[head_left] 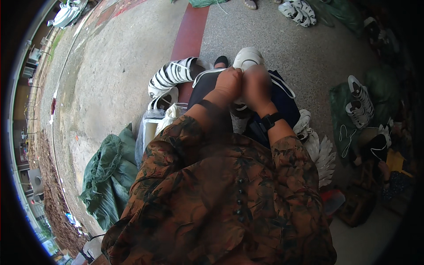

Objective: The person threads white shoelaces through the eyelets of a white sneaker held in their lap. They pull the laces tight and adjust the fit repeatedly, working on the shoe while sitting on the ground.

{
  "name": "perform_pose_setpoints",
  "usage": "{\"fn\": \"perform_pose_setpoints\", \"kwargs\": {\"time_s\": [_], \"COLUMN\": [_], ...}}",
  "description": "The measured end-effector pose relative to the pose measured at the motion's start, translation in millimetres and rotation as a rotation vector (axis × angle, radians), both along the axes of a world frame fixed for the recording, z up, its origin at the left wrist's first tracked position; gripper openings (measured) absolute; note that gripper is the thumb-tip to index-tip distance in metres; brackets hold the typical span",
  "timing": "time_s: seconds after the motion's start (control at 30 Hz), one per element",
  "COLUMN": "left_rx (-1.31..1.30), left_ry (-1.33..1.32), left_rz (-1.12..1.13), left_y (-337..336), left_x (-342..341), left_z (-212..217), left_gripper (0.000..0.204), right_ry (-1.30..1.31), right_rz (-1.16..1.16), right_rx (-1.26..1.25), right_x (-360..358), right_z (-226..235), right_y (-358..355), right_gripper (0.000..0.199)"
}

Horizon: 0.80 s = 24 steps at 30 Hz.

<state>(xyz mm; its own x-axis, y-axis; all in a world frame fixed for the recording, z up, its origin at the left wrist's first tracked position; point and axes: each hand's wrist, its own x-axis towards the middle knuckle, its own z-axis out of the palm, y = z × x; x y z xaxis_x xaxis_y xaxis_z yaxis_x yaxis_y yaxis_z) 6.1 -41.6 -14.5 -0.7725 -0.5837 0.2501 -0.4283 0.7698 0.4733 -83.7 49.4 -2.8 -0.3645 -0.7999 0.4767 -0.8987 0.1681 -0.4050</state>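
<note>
Over my lap, a white shoe upper [248, 56] shows just beyond my two hands, its rounded end pointing away from me. My left hand [229, 82] is closed against its near left edge, and what the fingers pinch is hidden. Close beside it, my right hand [256, 89] is at the upper's near right side, its fingers too blurred to read. A thin white cord [206, 73] crosses my dark-clad leg to the left of my left hand. Just left of my knee stands a nested stack of white uppers with black stripes [171, 78].
A clear plastic bag [149, 126] and a green sack [112, 165] lie at my left. White fanned pieces [320, 154] are by my right hip. Further right, striped uppers [361, 106] rest on green sacking [342, 99], near another person's hand [383, 166].
</note>
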Motion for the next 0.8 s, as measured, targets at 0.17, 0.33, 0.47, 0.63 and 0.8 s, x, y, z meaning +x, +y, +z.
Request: {"fn": "perform_pose_setpoints", "kwargs": {"time_s": [0.17, 0.33, 0.47, 0.63, 0.8], "left_rx": [0.303, 0.862, 0.986, 0.757, 0.702], "left_ry": [0.088, 0.19, 0.223, 0.209, 0.152], "left_rz": [-0.006, 0.084, 0.023, 0.064, 0.073], "left_y": [-29.0, -14.5, -16.0, -11.1, -14.4], "left_x": [11.1, 18.9, 20.3, 18.8, 17.7], "left_z": [-12.4, 5.8, 14.2, 11.5, 9.1], "left_gripper": [0.02, 0.02, 0.026, 0.021, 0.02], "right_ry": [0.097, 0.122, 0.261, 0.276, -0.976], "right_rz": [0.023, 0.05, 0.039, 0.103, 1.029], "right_rx": [0.034, 0.041, 0.107, 0.211, 0.714], "right_x": [3.9, 2.6, 4.8, 10.4, 8.2], "right_z": [0.1, -0.9, -4.7, 18.1, 104.3], "right_y": [-2.8, -1.5, -5.6, -7.6, 57.2], "right_gripper": [0.006, 0.006, 0.006, 0.006, 0.009]}}
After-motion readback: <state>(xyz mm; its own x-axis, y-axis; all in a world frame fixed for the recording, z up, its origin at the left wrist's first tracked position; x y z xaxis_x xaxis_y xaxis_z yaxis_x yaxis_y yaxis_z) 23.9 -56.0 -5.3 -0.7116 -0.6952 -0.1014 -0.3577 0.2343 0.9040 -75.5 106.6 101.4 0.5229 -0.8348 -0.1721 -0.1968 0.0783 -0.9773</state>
